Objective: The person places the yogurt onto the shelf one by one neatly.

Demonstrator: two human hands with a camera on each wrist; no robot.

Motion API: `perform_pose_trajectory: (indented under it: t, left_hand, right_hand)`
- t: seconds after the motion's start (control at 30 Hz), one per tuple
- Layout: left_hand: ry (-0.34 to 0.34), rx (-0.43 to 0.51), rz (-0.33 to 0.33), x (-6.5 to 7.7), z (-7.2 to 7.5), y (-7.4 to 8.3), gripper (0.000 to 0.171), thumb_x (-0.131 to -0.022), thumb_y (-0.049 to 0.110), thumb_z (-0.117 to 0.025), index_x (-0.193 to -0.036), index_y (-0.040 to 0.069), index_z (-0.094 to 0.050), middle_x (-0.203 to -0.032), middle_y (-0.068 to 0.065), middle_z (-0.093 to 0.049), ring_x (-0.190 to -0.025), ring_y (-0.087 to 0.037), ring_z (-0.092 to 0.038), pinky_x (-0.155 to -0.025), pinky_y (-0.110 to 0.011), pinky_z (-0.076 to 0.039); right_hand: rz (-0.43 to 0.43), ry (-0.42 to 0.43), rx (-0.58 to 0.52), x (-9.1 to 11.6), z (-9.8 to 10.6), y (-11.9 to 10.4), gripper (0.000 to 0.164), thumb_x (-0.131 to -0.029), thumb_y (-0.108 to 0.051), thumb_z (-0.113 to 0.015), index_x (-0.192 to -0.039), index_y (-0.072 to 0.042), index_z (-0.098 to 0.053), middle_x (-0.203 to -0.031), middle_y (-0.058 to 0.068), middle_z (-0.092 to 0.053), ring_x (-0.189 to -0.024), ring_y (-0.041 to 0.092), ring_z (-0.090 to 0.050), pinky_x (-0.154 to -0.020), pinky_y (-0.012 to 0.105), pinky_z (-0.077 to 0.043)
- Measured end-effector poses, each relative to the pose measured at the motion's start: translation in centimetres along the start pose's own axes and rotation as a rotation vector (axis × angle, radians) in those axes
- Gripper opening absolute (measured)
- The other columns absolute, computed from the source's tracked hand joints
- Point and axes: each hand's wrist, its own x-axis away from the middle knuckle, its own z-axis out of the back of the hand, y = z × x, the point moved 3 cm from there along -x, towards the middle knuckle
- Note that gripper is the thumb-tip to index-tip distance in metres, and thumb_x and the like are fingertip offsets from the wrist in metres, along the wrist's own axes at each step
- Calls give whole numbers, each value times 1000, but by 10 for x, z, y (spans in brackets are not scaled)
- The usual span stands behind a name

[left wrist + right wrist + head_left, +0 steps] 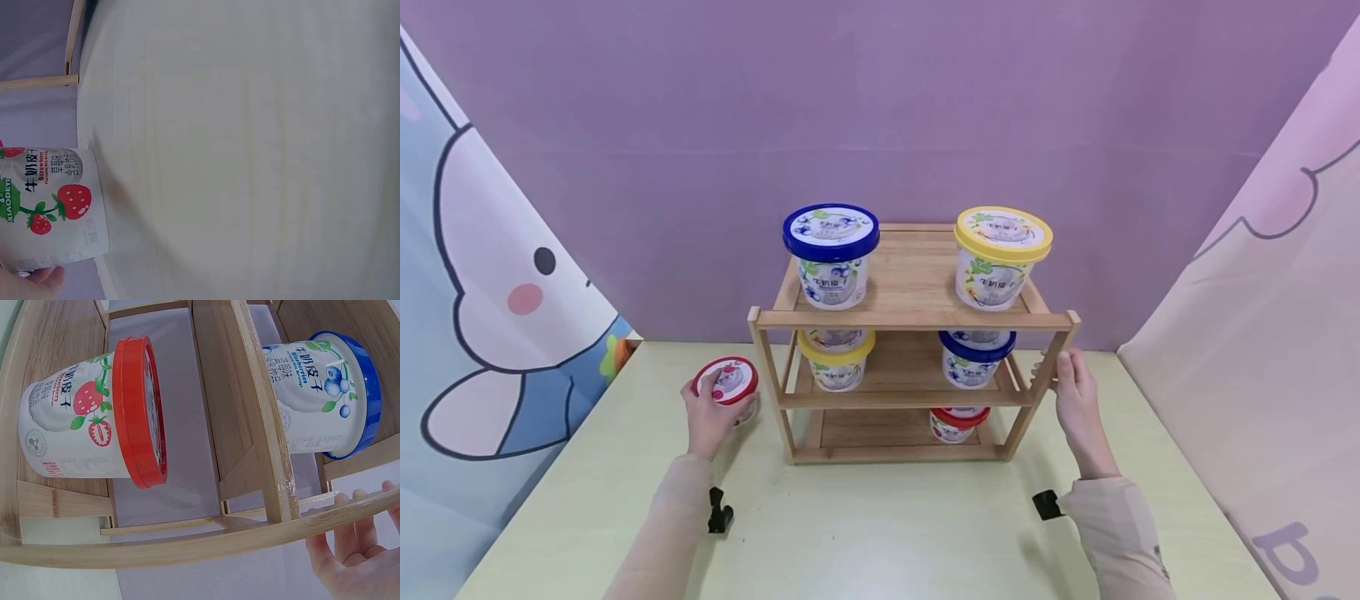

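Observation:
At the left of the shelf, my left hand (707,421) grips a white tub with a red lid (727,382), fingers spread over the lid's rim. Strawberries are printed on this tub (56,209) in the left wrist view; whether its base touches the table cannot be told. My right hand (1078,400) holds the right front post of the three-tier wooden shelf (910,318), thumb on the near side. In the right wrist view, the right hand's fingers (365,534) reach behind the wooden rail, their tips showing past it.
A blue-lidded tub (831,250) and a yellow-lidded tub (1000,258) stand on top. The middle tier has a yellow-lidded tub (837,362) left and a blue-lidded tub (973,360) right. A red-lidded tub (953,425) sits bottom right. Printed cloth (520,250) hangs at the sides.

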Motion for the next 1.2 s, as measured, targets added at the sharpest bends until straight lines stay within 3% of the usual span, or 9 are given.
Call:
perform_pose_trajectory:
  t: [0.4, 0.63, 0.9, 1.2]
  left_hand:
    - [40, 76, 3, 4, 3, -1, 78, -66, 29, -78, -129, 5, -39, -132, -25, -12, -116, -43, -29, -94, -55, -33]
    - [26, 90, 22, 10, 11, 6, 80, -67, 34, -76, -132, 9, -35, -133, -20, -11, -119, -41, -26, -94, -54, -33]
    - [28, 89, -2, 18, 19, 11, 81, -66, 36, -76, -132, 12, -35, -134, -18, -12, -119, -39, -26, -93, -53, -35]
    - [18, 55, -51, 35, 30, 28, 80, -67, 36, -76, -131, 12, -35, -135, -17, -13, -119, -39, -26, -92, -54, -36]
  right_hand:
    - [8, 2, -10, 0, -1, -1, 20, -96, -27, -32, -93, -16, -48, -80, -5, -53, -73, 3, -56, -70, 12, -46]
    - [3, 5, -15, -1, 0, 1, 18, -96, -28, -32, -93, -20, -48, -79, -5, -54, -72, 3, -56, -70, 12, -47]
    - [1, 4, -14, -1, 0, 2, 18, -96, -28, -32, -92, -20, -47, -79, -5, -54, -72, 3, -56, -70, 15, -47]
    - [-14, 12, -14, 0, 0, 1, 17, -96, -29, -32, -92, -21, -47, -79, -6, -53, -73, 3, -55, -70, 14, -47]
